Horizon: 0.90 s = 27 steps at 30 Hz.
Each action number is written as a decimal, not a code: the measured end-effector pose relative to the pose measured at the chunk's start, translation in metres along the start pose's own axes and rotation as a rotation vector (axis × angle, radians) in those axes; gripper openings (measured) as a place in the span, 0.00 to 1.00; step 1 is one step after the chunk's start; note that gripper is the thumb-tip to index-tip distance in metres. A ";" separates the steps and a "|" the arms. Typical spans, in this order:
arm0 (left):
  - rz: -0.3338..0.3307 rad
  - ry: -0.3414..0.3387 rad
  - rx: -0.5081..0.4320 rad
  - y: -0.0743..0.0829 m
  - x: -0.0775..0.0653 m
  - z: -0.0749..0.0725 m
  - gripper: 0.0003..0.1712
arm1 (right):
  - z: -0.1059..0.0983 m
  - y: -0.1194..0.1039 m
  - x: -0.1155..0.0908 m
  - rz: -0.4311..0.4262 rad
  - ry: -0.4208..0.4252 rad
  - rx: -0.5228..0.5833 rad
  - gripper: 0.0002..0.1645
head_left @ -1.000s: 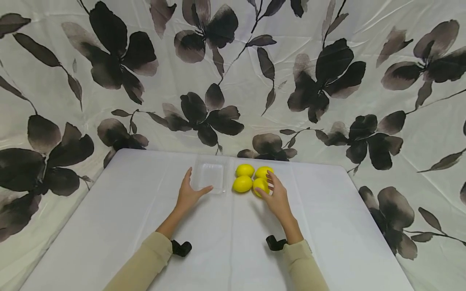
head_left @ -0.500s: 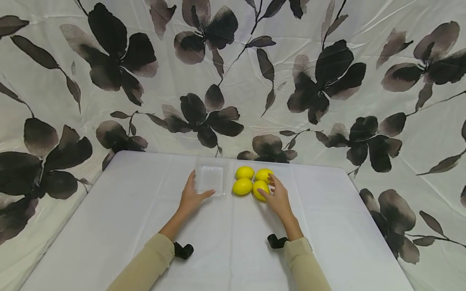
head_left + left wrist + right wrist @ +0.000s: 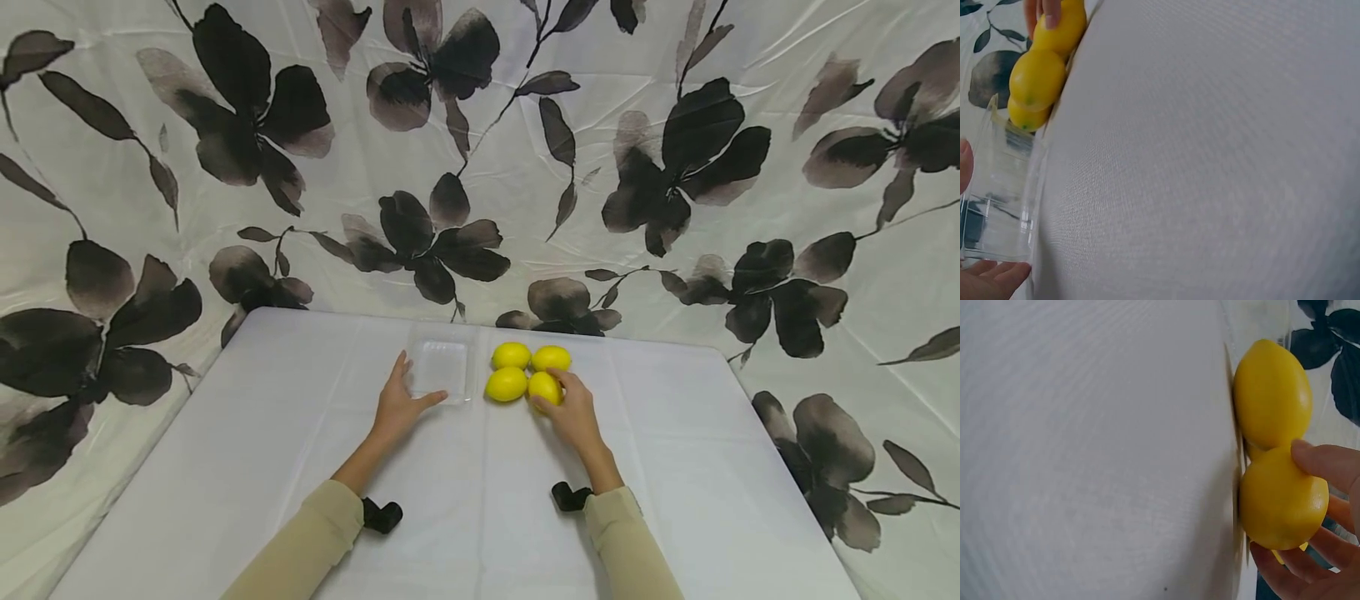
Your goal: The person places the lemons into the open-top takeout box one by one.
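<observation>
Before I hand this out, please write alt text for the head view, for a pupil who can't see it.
A person's right hand grips the near-right of four yellow lemons grouped two by two on a white-covered table. The left hand is spread at a corner of a clear container to their left. A floral cloth hangs behind.

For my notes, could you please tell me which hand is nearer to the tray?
Left: the left hand is around the near left corner of the tray; the right hand is off to its right, around a lemon.

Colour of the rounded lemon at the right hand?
Yellow: the rounded lemon shows best in the right wrist view.
</observation>
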<state>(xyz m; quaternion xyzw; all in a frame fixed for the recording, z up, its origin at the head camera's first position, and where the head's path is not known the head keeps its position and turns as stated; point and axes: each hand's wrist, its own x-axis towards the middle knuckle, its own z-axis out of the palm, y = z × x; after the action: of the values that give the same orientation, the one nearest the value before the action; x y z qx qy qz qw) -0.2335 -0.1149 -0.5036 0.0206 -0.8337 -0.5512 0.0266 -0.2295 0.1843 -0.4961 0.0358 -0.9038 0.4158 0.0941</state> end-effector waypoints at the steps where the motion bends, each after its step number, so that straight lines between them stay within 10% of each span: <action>1: -0.003 0.000 -0.007 0.000 0.000 0.001 0.66 | 0.000 0.000 0.000 -0.003 0.003 -0.003 0.35; 27: -0.014 0.021 -0.010 0.006 -0.004 0.005 0.65 | -0.005 -0.050 0.021 -0.125 0.019 0.083 0.32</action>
<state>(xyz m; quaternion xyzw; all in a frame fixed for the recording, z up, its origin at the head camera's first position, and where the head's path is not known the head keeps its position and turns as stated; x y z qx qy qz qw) -0.2295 -0.1074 -0.5007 0.0322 -0.8306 -0.5550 0.0317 -0.2421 0.1560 -0.4512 0.0920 -0.8808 0.4468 0.1271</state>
